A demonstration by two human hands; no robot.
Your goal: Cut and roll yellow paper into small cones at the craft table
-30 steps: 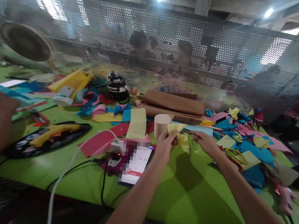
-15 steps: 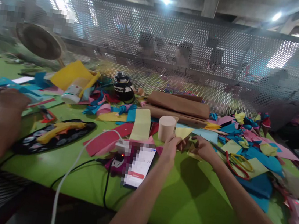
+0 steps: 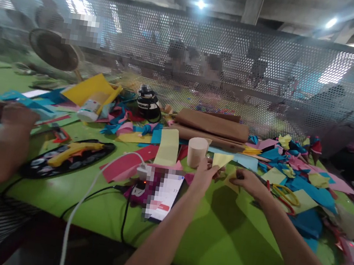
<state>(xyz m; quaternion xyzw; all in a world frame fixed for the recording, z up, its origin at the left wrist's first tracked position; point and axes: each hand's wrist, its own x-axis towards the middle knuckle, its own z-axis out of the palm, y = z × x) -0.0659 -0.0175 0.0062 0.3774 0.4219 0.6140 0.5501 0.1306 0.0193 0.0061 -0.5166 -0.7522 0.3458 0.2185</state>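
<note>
My left hand [image 3: 207, 172] is closed on a piece of yellow paper [image 3: 222, 160], which sticks up beyond the fingers. Just behind that hand a pale cylinder [image 3: 197, 152] stands upright on the green table [image 3: 207, 246]. To the right, my right hand [image 3: 249, 182] pinches a darker, shaded piece of yellow paper [image 3: 232, 180] by its edge. A small gap separates the two hands. Whether the two paper pieces join behind the fingers I cannot tell. Scissors with red and yellow handles [image 3: 286, 196] lie right of my right hand.
A phone [image 3: 166, 197] and a charger with a white plug [image 3: 144, 172] lie left of my left forearm, with cables over the table edge. A pink glue gun [image 3: 349, 253] rests at right. Brown paper [image 3: 211, 124] lies behind. A co-worker's hand [image 3: 19, 117] works at far left.
The hands have moved apart slightly, my right hand drawing right and lower with its paper. The view has turned a little left. The co-worker's arm remains at the left.
</note>
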